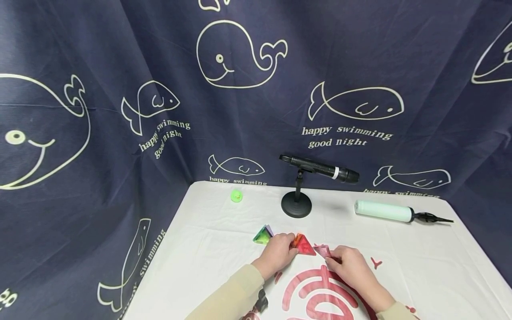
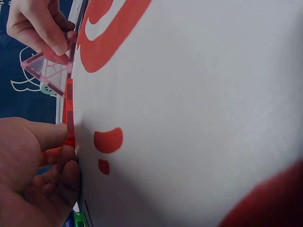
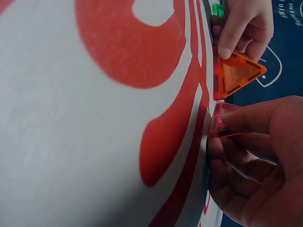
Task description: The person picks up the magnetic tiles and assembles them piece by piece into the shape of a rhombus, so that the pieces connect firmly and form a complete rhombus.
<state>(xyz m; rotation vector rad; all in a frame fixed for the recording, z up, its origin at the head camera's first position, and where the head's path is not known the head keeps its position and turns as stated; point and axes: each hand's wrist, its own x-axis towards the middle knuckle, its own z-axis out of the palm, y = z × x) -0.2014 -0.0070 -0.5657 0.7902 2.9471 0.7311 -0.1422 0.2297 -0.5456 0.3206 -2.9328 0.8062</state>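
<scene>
My left hand (image 1: 278, 251) pinches a translucent orange triangular magnetic tile (image 3: 239, 74) at its corner. That tile stands up beside a red triangular magnetic tile (image 1: 306, 246), which lies on the table. To the right, my right hand (image 1: 352, 264) grips a pink triangular magnetic tile (image 1: 323, 251) between thumb and fingers. In the left wrist view the pink tile (image 2: 47, 71) stands upright, its lower corner right by the end of the red tile (image 2: 69, 104). Left of my left hand are a green triangular tile (image 1: 262, 236) and a purple one (image 1: 270, 230), partly hidden.
A black microphone (image 1: 320, 168) on a round-based stand (image 1: 296, 205) is behind the tiles. A mint-green hand pump (image 1: 384, 211) lies back right, a small green duck (image 1: 236, 196) back left. The white tablecloth (image 1: 212, 231) has red printed shapes; a dark blue curtain (image 1: 256, 124) hangs behind.
</scene>
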